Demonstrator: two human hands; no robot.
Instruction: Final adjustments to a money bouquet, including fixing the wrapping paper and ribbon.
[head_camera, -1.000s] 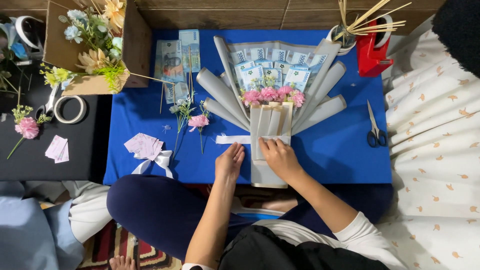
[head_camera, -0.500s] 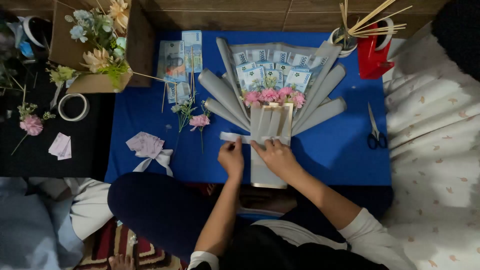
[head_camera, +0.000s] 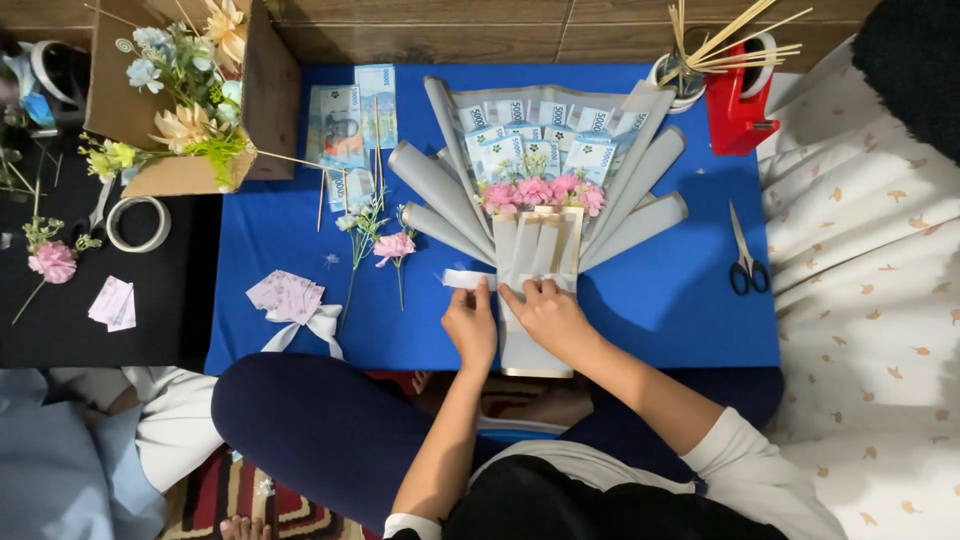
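Here, reading from the left, a loose pink carnation and a clear ring of sticky tape lie on the black surface, well away from the work. A brown cardboard box of artificial flowers stands at the blue mat's far left corner, with a few spare banknotes and thin wooden sticks beside it. A white ribbon bow with small pink papers sits near the mat's front edge.

The left hand pinches a narrow white strip of tape or ribbon, its free end sticking out to the left. That strip may well crease or fold onto itself if the hold slackens. The grey paper-wrapped bouquet of folded banknotes and pink flowers lies flat in the middle of the mat, its stem end pointing towards the person. The right hand rests on the wrap's neck, fingers spread and pressed down on the folds. If that pressure eases, the pleats could likely spring apart, and a crooked band would leave the neck loose.

Black-handled scissors lie to the right, apart from both hands, and a red tape dispenser stands at the far corner next to a cup of skewers.

The hands cover the spot where strip meets wrap, so I cannot tell whether it is stuck down. The strip's material is unclear too.
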